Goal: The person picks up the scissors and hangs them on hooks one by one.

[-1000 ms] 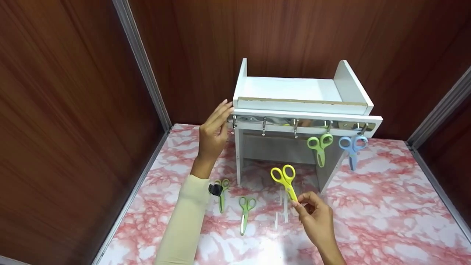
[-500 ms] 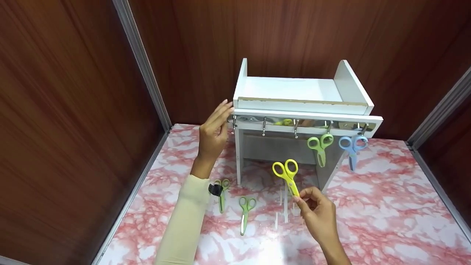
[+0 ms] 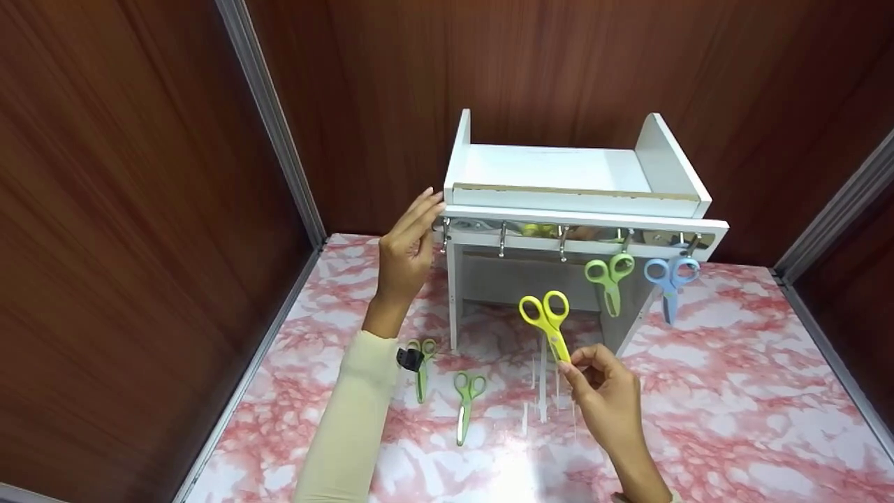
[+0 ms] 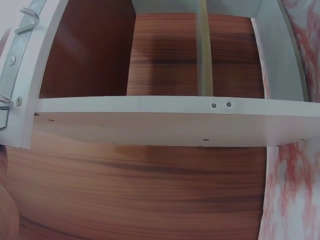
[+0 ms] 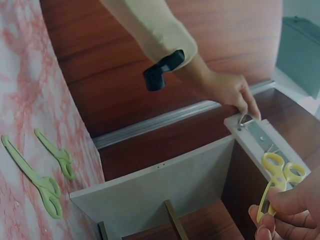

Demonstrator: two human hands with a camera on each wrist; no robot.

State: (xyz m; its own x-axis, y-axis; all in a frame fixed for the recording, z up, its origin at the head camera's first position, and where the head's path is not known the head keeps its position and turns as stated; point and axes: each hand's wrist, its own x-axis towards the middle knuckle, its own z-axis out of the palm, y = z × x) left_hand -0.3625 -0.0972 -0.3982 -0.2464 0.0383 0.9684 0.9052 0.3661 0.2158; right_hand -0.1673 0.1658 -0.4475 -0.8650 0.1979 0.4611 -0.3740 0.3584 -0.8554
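Note:
Yellow scissors (image 3: 556,340) are pinched by the blade end between the thumb and fingers of my right hand (image 3: 609,402), handle loops up, in front of the white shelf unit and below its hook rail (image 3: 531,242). My left hand (image 3: 405,258) rests straight fingers against the rail's left end. Green scissors (image 3: 610,286) and blue scissors (image 3: 670,288) hang by a loop from the two right-hand hooks; the other hooks carry nothing. In the right wrist view the yellow scissors (image 5: 278,176) show near the rail. The left wrist view barely catches the left hand at its edge.
Two green scissors lie on the marbled table: one pair (image 3: 421,381) beside the left sleeve, another (image 3: 464,412) nearer the front. The white shelf unit (image 3: 681,164) stands against a wooden back wall (image 3: 545,63). A wooden side panel (image 3: 140,209) closes off the left.
My right hand has lifted the yellow scissors upward and slightly right, closer to the rail. Their reflection in the metal strip has grown. The left hand stays put.

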